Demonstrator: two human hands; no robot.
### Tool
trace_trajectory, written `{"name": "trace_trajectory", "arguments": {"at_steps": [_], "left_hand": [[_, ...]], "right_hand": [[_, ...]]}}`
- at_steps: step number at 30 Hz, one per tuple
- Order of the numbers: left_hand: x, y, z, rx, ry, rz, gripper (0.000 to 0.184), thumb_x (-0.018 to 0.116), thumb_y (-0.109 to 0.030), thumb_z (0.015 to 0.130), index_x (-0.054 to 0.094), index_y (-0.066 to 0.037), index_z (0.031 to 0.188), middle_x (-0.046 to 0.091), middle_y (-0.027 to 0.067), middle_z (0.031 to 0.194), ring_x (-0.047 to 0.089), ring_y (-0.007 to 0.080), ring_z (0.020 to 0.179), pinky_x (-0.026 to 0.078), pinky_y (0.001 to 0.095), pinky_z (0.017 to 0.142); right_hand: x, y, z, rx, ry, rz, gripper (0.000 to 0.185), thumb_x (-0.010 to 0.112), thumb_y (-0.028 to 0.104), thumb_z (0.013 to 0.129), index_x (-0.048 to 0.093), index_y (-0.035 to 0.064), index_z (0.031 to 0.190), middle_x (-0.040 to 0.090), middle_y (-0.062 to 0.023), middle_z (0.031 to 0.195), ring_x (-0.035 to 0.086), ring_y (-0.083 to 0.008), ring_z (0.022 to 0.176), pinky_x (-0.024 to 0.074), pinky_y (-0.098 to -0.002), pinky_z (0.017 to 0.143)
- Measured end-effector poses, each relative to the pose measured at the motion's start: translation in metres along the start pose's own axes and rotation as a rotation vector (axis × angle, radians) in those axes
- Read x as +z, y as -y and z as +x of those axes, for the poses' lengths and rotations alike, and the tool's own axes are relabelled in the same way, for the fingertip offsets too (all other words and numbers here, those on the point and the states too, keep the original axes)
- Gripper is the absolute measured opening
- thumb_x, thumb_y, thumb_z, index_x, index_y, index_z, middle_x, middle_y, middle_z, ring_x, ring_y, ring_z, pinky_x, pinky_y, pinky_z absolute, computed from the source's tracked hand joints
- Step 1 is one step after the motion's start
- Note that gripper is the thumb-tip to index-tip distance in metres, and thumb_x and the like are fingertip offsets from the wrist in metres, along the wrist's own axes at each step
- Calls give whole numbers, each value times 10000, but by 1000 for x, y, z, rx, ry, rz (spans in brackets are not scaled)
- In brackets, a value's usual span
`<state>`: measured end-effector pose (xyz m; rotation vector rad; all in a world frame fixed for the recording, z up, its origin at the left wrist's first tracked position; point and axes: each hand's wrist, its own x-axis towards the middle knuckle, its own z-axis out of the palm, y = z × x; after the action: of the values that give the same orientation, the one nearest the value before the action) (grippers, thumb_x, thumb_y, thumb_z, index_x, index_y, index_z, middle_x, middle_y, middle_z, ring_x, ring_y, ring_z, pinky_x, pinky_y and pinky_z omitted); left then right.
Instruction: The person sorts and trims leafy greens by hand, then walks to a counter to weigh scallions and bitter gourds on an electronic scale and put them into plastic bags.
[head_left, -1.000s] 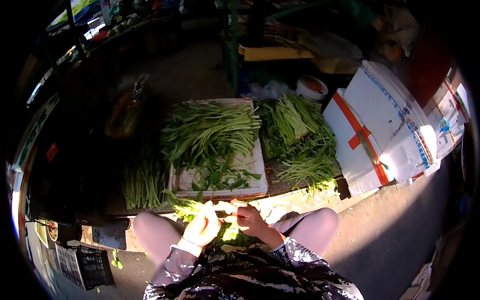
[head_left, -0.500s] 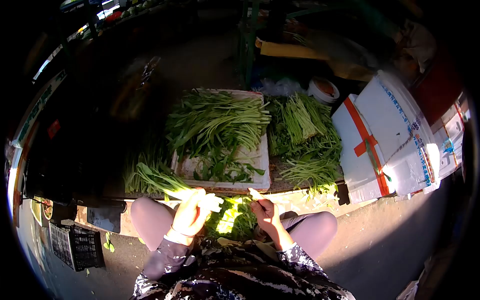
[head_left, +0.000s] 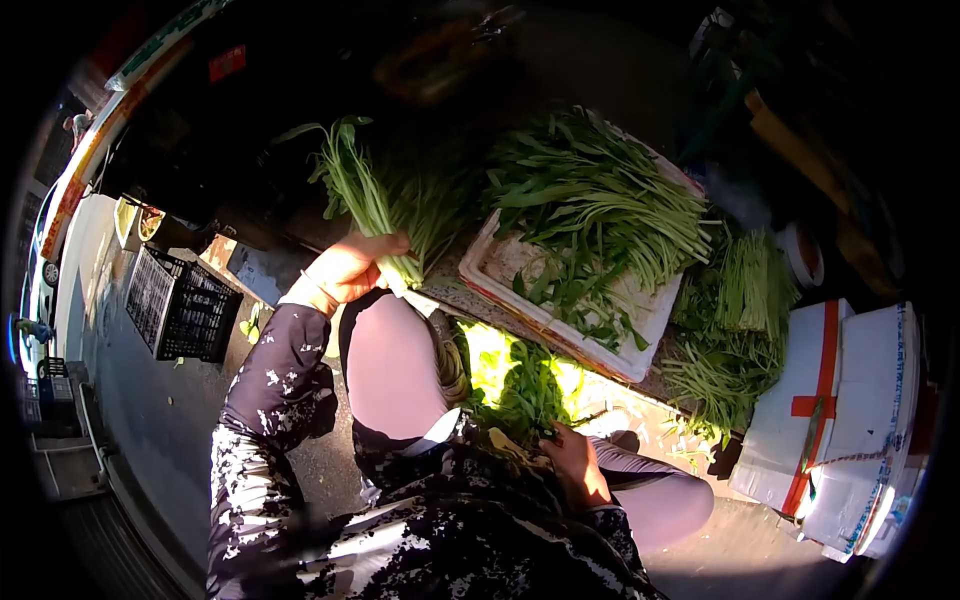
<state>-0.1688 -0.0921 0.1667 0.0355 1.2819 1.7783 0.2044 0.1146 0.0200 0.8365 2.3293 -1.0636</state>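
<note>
As the view swings round to the left, out goes the bunch of long pale-green stems with dark leaves (head_left: 362, 190), now slanting upright above the left knee, by the near edge of the dark speckled table (head_left: 456, 293). The bare left hand (head_left: 350, 268) has it gripped low, stem ends poking out beneath the fist. And the hands are no longer paired over the lap; they're well apart, which suggests this bunch is being carried rather than picked at. Down goes the bare right hand (head_left: 577, 463), fingers curled at the heap of loose green leaves (head_left: 530, 395) in the lap; whether they grip any, I can't tell. Behind the bunch, shadowed green stems (head_left: 435, 210); to their right, the shallow white foam tray (head_left: 485, 252) with its thick spread of greens (head_left: 610, 200); farther right, white foam boxes with red tape (head_left: 868, 370).
</note>
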Motion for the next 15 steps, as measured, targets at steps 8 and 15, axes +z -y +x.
{"name": "trace_trajectory", "arguments": {"at_steps": [8,15], "left_hand": [[-44,-60,108,-66,-16,762,210,670,-145,694,576,-62,862,608,38,734,575,143,566,442,245,452],[-155,12,212,-504,-112,1117,482,738,-326,622,603,7,944,589,170,968,580,244,891,492,333,755]], "right_hand": [[3,-6,20,128,144,64,460,588,325,710,552,56,1081,602,-186,862,575,-317,807,450,-353,700],[21,-30,26,93,35,-52,426,577,363,752,564,61,1052,598,-182,928,574,-311,881,450,-368,744]]}}
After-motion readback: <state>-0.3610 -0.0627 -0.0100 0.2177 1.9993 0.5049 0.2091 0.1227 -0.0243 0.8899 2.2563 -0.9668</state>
